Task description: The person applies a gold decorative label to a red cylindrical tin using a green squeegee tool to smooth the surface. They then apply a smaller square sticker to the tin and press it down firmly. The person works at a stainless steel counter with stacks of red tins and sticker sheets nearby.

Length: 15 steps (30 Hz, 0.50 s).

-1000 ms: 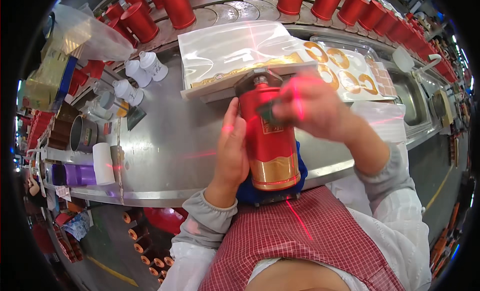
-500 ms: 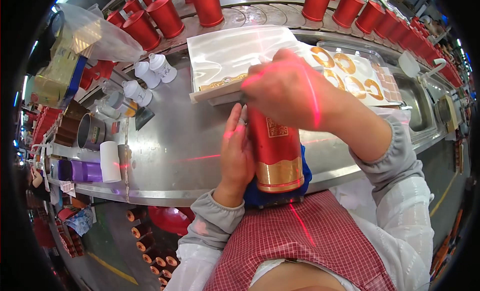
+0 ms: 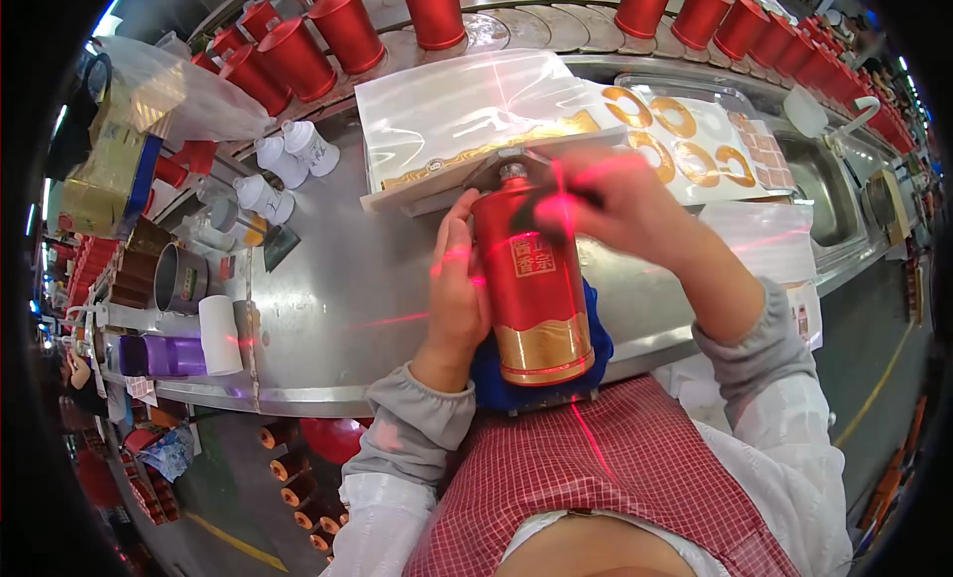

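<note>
A red bottle [image 3: 536, 299] with a gold band round its base lies tilted on a blue cloth-covered rest [image 3: 599, 334], its metal-coloured neck pointing away from me. My left hand [image 3: 460, 289] steadies it from the left, palm and fingers along its side. My right hand [image 3: 620, 205], blurred, is closed on a dark flat tool [image 3: 531, 216] whose end lies over the bottle's upper front. Beyond the neck lies a clear-wrapped stack of label sheets [image 3: 476, 105] with gold edging. Ring-shaped gold stickers [image 3: 675, 117] lie on a white sheet to its right.
A conveyor [image 3: 556, 26] at the back carries several red bottles [image 3: 434, 16]. White cups [image 3: 266, 198], a metal pot [image 3: 181, 269], a white paper roll [image 3: 219, 336] and a purple box [image 3: 174, 356] stand at left. A sink [image 3: 829, 195] is at right. Red laser lines cross the metal counter [image 3: 328, 329].
My right hand has moved right and down from over the bottle's top, so the neck and dark tool now show. My left hand stays along the bottle's side. The view has shifted slightly.
</note>
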### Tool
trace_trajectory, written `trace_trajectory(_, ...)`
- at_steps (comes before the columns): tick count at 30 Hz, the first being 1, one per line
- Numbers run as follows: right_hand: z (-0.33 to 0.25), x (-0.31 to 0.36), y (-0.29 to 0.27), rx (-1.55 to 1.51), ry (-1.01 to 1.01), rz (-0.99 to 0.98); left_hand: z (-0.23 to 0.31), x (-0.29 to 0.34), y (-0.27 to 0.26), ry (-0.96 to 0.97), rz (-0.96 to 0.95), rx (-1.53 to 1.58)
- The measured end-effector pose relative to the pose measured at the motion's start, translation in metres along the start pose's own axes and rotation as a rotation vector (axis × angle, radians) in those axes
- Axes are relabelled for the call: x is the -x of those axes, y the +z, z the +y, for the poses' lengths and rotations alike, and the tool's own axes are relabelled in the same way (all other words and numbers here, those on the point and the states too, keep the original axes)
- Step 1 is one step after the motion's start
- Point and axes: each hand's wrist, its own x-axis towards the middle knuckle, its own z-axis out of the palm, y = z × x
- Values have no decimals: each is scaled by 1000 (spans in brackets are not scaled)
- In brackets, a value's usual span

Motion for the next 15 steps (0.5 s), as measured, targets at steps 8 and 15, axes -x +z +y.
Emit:
trace_trajectory(8,-22,-44,9,416,-282,117,22,-41,-20,-414,-51,184)
trace_trajectory(15,-19,19,-14,-49,73,170,40,-52,-4,-413,-119,-107)
